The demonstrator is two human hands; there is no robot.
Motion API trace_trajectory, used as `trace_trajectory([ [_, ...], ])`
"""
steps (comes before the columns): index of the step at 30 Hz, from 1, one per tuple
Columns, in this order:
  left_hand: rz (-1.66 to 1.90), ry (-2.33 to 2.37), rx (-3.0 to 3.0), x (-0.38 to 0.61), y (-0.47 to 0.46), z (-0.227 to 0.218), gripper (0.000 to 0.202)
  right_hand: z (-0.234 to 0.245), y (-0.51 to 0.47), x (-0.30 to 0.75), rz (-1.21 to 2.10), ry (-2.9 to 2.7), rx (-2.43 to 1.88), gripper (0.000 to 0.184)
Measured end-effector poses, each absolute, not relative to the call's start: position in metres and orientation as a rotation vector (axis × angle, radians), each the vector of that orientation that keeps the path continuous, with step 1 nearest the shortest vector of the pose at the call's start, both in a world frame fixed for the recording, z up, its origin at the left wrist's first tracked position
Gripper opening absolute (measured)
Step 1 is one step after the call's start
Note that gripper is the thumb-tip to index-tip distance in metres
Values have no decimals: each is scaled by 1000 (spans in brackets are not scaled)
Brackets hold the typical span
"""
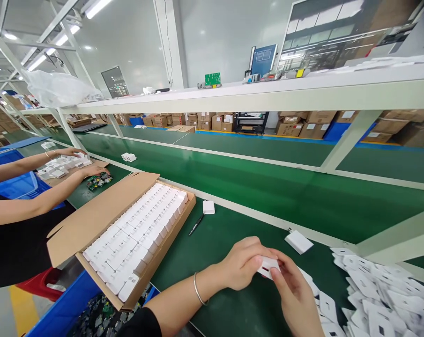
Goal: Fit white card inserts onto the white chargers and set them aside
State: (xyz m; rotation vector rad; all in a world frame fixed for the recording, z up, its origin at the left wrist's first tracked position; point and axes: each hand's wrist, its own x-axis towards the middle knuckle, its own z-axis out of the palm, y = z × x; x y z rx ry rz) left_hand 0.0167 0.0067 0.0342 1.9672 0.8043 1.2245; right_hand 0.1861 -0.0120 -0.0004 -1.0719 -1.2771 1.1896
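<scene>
Over the green bench, a small white plastic housing piece (267, 267) with a dark slot is pinched between both hands. My left hand (240, 263), with a metal bangle at its wrist, grips the piece from the left. On the opposite side, the thumb and fingers of my right hand (298, 292) close around it. Fingers hide part of the piece. Just beyond them lies a white box-shaped housing (299, 242) with metal prongs. A heap of flat white plastic covers (376, 292) spreads to the right, partly behind my right hand.
An open cardboard box (189, 206) holds rows of white housings. A black pen (197, 224) and a white housing (208, 207) lie beside it. At left, a co-worker's hands (95, 171) touch circuit boards and white parts. A blue bin (71, 306) of circuit boards sits below.
</scene>
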Motion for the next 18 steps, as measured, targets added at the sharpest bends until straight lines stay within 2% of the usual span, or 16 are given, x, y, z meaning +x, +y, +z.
trace_trajectory([
  [3,1281,790,1534,18,8,35,76,4,-16,183,1166,-1317,-979,40],
  [8,1198,705,952,18,-4,36,56,15,-23,185,990,-1539,-980,45],
  [12,1105,511,892,11,-29,41,58,25,-28,184,956,-1749,-957,45],
  [18,1190,721,1076,-26,-73,49,72,28,-34,177,1008,-1881,-981,68],
])
